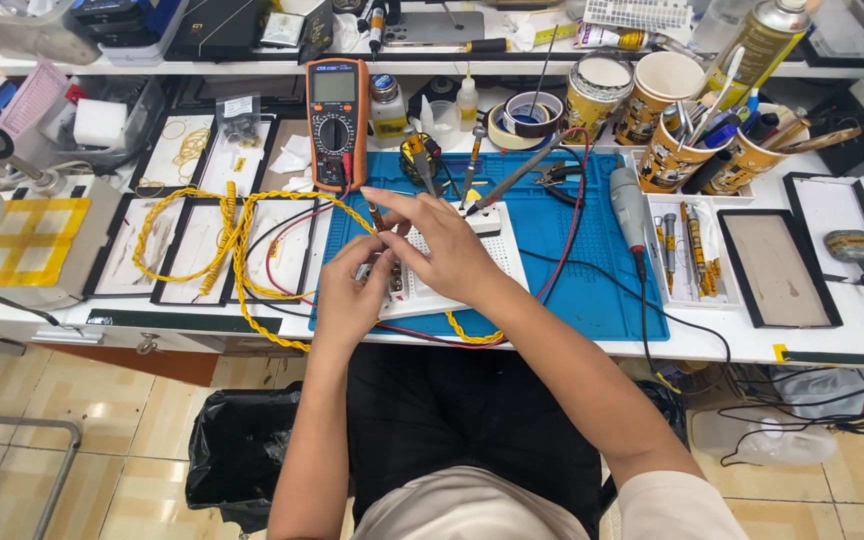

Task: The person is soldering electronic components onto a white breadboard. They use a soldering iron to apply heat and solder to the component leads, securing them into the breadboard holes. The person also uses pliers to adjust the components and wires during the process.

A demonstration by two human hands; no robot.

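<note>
A white breadboard lies on a blue work mat at the bench's front edge. My left hand rests at the board's left end, pinching a small component against it. My right hand lies over the board's middle, fingertips holding a thin probe-like pin close to the left hand. An orange multimeter stands upright behind, and its red and black leads run down toward my hands. A twisted yellow cable loops across the bench to the left and under the board.
Paper cups full of tools, tape rolls, a spray can and small bottles crowd the back. A tool tray and black-framed trays sit right. A yellow-topped box stands left. A black bin bag is on the floor.
</note>
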